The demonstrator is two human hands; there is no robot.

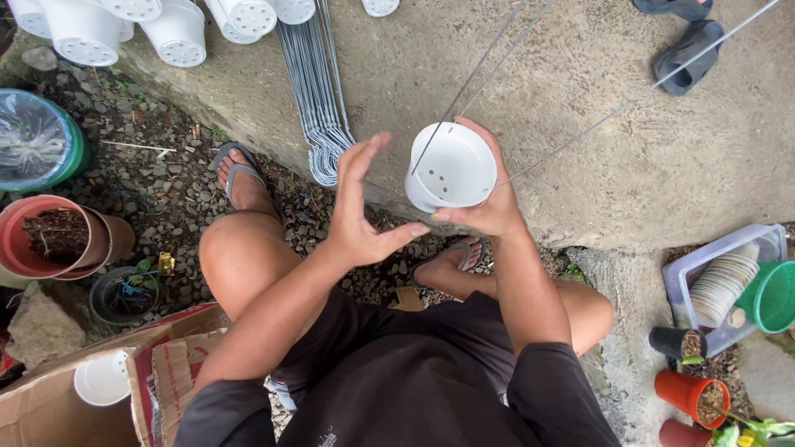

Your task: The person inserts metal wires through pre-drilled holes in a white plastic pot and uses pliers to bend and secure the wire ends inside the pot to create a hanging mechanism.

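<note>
My right hand [489,203] grips a small white plastic pot [451,170], tilted so that its inside and drain holes face me. Thin metal wires [476,74] run from the pot's rim up and away toward the top right. My left hand [358,211] is open with fingers spread, just left of the pot and not touching it. I sit with bent knees, my feet in sandals on the gravel below.
A bundle of metal wire hangers [319,108] lies on the concrete slab [596,149]. White pots [124,29] are stacked at top left. Terracotta pots [45,240] and a cardboard box [74,397] lie left; a clear bin of saucers [725,281] and a green basket [774,294] stand right.
</note>
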